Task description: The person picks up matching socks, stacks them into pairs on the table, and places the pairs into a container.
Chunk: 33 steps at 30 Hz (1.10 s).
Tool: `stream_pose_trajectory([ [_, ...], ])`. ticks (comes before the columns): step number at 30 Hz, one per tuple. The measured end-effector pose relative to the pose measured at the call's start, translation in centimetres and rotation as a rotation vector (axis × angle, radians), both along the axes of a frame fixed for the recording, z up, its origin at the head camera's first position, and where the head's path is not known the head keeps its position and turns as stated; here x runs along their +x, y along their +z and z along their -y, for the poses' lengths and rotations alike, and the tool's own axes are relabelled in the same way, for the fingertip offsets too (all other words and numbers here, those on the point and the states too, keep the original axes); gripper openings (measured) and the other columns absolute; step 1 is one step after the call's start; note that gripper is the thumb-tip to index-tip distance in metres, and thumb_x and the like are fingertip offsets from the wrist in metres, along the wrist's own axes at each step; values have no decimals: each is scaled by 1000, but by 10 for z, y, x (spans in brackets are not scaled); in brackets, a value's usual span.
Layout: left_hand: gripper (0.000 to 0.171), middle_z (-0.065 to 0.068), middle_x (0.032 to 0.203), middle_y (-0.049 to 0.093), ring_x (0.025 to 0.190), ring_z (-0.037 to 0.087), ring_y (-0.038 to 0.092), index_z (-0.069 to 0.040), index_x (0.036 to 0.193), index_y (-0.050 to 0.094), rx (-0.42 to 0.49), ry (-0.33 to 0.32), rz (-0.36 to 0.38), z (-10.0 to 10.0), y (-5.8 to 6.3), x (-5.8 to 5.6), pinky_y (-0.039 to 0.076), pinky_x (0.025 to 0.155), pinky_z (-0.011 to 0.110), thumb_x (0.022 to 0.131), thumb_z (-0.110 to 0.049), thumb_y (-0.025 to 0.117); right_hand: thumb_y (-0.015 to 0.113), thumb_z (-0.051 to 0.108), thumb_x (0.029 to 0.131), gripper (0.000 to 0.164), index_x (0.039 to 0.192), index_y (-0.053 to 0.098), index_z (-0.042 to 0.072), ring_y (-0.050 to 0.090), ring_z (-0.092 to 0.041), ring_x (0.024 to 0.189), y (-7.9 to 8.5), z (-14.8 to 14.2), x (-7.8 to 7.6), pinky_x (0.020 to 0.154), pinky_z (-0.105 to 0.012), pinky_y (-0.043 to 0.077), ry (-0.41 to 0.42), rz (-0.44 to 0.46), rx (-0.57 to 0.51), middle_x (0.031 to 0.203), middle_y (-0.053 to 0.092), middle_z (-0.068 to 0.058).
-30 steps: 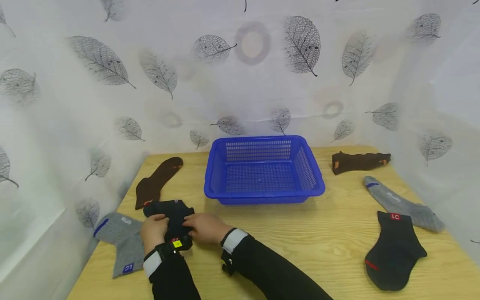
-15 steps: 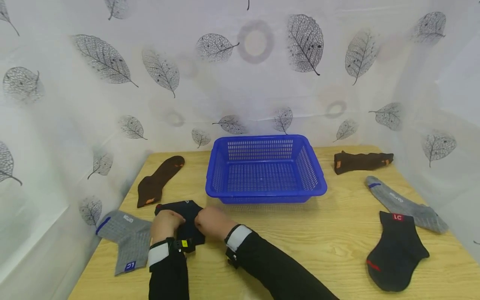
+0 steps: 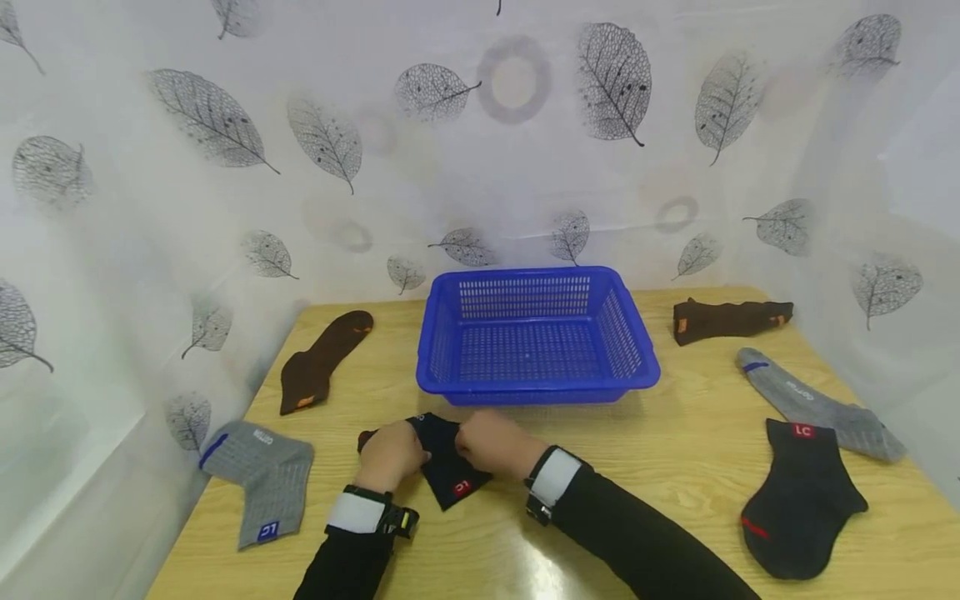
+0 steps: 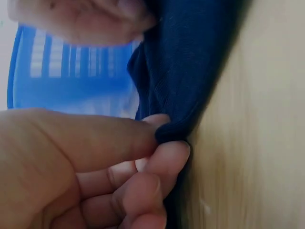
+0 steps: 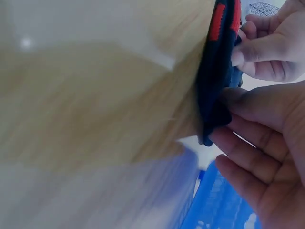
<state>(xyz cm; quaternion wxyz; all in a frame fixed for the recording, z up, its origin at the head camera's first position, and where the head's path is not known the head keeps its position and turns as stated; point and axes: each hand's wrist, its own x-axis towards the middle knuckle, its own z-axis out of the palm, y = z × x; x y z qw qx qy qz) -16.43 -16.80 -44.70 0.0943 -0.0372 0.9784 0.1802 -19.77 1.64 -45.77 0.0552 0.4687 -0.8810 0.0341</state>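
A black sock [image 3: 444,460] with a red LC label lies between my two hands in the head view, in front of the blue basket. My left hand [image 3: 392,456] pinches its left side; in the left wrist view, thumb and forefinger squeeze a fold of the dark fabric [image 4: 190,62]. On the opposite side, my right hand [image 3: 498,443] pinches the sock between thumb and fingers, as the right wrist view confirms. There the sock [image 5: 212,86] hangs edge-on, raised at least partly from the table. Part of its toe end is hidden behind my left hand.
The blue basket [image 3: 528,354] stands at the back middle. At left lie a brown sock [image 3: 318,367] and a grey sock [image 3: 273,475]. At right are another brown sock [image 3: 727,320], a grey sock [image 3: 825,408] and a black sock [image 3: 802,500]. A leaf-print curtain [image 3: 480,167] borders the table.
Both hands have moved to the right with the black sock, away from the grey and brown socks at left. The sock now sits in front of the basket's left part.
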Motion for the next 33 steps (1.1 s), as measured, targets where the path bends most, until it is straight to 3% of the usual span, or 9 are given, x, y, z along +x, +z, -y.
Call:
stream_pose_trajectory([
  [3, 40, -2, 60, 52, 55, 14, 48, -14, 58, 53, -10, -71, -38, -23, -2, 1, 39, 50, 30, 83, -20, 83, 73, 15, 91, 15, 77, 76, 13, 64, -10, 62, 1, -27, 1, 61, -23, 52, 2, -2, -29, 72, 71, 4],
  [10, 39, -5, 56, 51, 50, 11, 46, -16, 54, 54, 91, -179, -109, -72, -12, 2, 36, 48, 27, 82, -18, 81, 76, 8, 85, 11, 76, 76, 14, 63, -6, 65, -2, -88, 3, 63, -22, 52, -25, 53, -131, 72, 70, 5],
  [17, 43, -9, 53, 46, 48, 9, 42, -19, 53, 51, 124, -254, -145, -105, -18, 2, 32, 46, 25, 85, -22, 79, 75, 5, 85, 24, 66, 67, 16, 46, -2, 59, -4, -125, 5, 57, -20, 42, -43, 40, -178, 63, 56, 10],
  [22, 41, -9, 54, 47, 48, 8, 42, -18, 55, 54, 154, -273, -169, -109, -22, 2, 32, 46, 24, 85, -22, 80, 76, 9, 86, 15, 74, 72, 16, 61, -5, 66, -6, -135, 11, 63, -23, 52, -79, 10, -150, 72, 66, 8],
  [26, 39, -9, 55, 48, 49, 6, 41, -16, 57, 56, 206, -318, -143, -107, -20, -1, 31, 47, 22, 87, -22, 80, 76, 7, 85, 15, 73, 71, 15, 62, -6, 66, -3, -138, 13, 62, -24, 52, -96, 24, -138, 73, 66, 7],
  [33, 15, -2, 75, 66, 65, 10, 57, -10, 78, 70, 253, -425, -97, -93, 2, -12, 47, 60, 27, 89, -16, 78, 81, 13, 83, 7, 86, 75, 10, 69, -14, 77, 18, -147, 22, 71, -29, 57, -95, 86, -54, 85, 71, 0],
])
